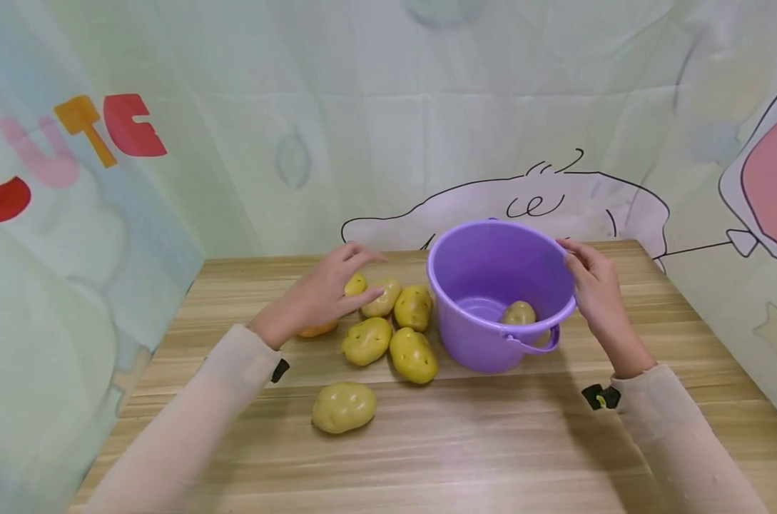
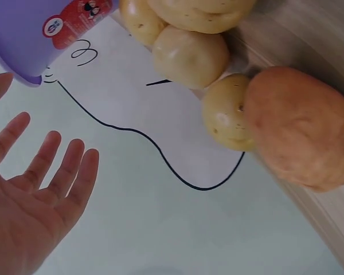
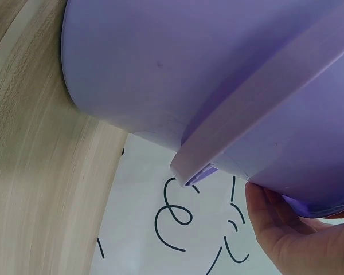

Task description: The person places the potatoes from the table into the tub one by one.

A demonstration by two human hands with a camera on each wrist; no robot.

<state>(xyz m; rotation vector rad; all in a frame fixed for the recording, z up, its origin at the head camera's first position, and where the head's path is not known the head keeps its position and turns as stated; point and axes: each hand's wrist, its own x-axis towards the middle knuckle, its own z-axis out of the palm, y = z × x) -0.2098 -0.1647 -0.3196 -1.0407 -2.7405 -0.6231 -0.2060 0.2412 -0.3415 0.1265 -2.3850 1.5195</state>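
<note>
Starting at the fingers: those of your left hand [image 1: 329, 287] are spread wide with the thumb apart, holding nothing; the left wrist view shows them clear of the potatoes. Your right hand [image 1: 596, 285] pinches the rim of the purple bucket [image 1: 474, 350], thumb and fingers on either side of its wall. A light pinch should do; pulling on the rim could tip the bucket.

Just beyond the left fingers: potatoes in a close cluster, among them a pale potato [image 1: 382, 298] and a darker potato [image 1: 413, 308] next to the bucket. If you take one, come from above and span its sides, since neighbours this close could roll when nudged. Nearer your left wrist, an orange-brown lump [image 2: 304, 126] touches a small yellow potato [image 2: 226, 112] (the wrist hides much of it in the head view, so mind your forearm).

Farther out: one potato [image 1: 519, 313] lies inside the bucket, on its near right side. Any potato going in would best be lowered past the rim, not dropped. The handle [image 1: 534, 348] hangs outside, away from the cluster. A lone potato [image 1: 344, 407] rests on the table [image 1: 491, 457], nearest you and well apart from the bucket.
</note>
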